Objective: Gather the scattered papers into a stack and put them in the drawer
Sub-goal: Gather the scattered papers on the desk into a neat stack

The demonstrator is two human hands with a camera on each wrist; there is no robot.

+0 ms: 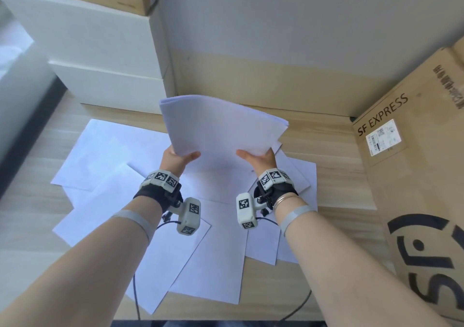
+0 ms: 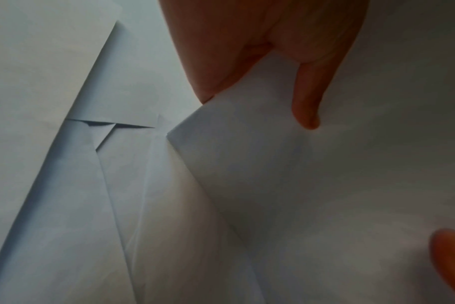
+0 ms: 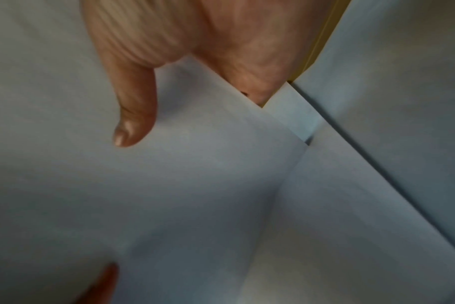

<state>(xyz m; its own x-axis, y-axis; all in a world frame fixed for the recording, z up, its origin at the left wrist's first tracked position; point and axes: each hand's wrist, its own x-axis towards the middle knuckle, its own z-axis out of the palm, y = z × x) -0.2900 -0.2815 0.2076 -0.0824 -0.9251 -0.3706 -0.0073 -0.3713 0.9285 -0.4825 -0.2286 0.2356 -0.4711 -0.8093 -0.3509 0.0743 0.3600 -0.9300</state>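
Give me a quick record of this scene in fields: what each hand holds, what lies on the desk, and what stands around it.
left hand: grips stack's near left corner
right hand: grips stack's near right corner
stack: white, lifted above desk
loose sheets: scattered, overlapping on desk
desk: light wood
cardboard box: right
white boxes: back left
drawer: not in view

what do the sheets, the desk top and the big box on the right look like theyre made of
Sheets: thin white paper, matte; the held bundle bends.
Desk top: pale wood grain, smooth; whether laminate or solid wood is unclear.
Big box: brown cardboard, matte, with black print and a stuck-on label.
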